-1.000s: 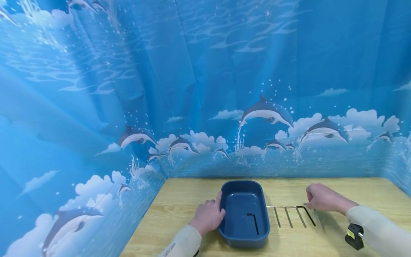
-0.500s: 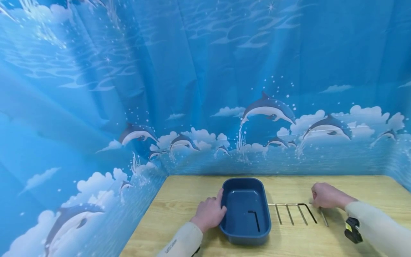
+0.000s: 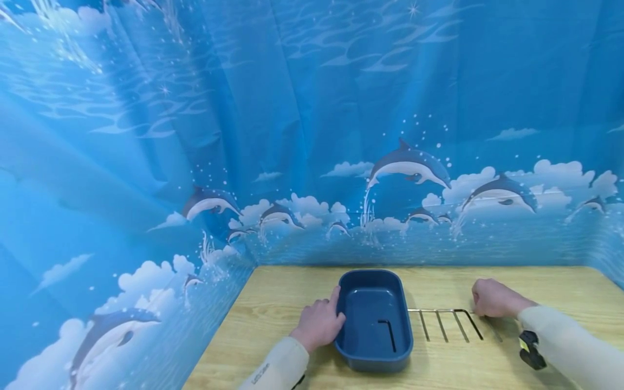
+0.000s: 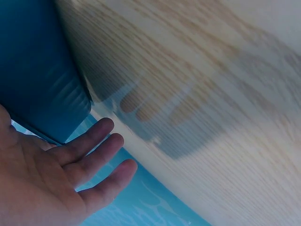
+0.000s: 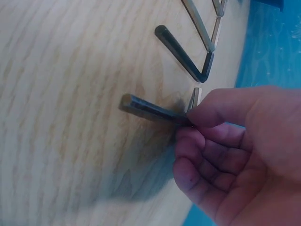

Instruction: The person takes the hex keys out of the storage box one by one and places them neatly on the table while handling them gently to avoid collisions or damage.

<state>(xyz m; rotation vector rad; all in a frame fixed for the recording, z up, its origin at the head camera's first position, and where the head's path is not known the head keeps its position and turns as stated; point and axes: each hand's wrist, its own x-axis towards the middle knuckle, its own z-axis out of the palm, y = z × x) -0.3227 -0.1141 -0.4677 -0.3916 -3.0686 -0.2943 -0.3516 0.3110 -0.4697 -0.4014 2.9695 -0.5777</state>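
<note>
A dark blue rectangular box [image 3: 372, 357] stands on the table with a black hex key [image 3: 391, 336] lying inside it. My left hand [image 3: 318, 323] rests against the box's left side, index finger along the rim. Three of its fingers extend loosely in the left wrist view. At the right end of a row of hex keys, my right hand [image 3: 497, 298] pinches a grey hex key [image 5: 153, 110] between thumb and index finger. Its long arm points toward the near edge, and its bend is partly hidden by the fingertips. Beside it lies a black-looking hex key [image 5: 181, 54].
Several hex keys, such as a silver one [image 3: 441, 326], lie side by side between the box and my right hand. The light wood table [image 3: 287, 292] meets a blue dolphin-print curtain [image 3: 312, 135] behind and at both sides.
My right hand has shifted a little to the right with the hex key, away from the black one, and then stays low over the table. My left hand stays at the box.
</note>
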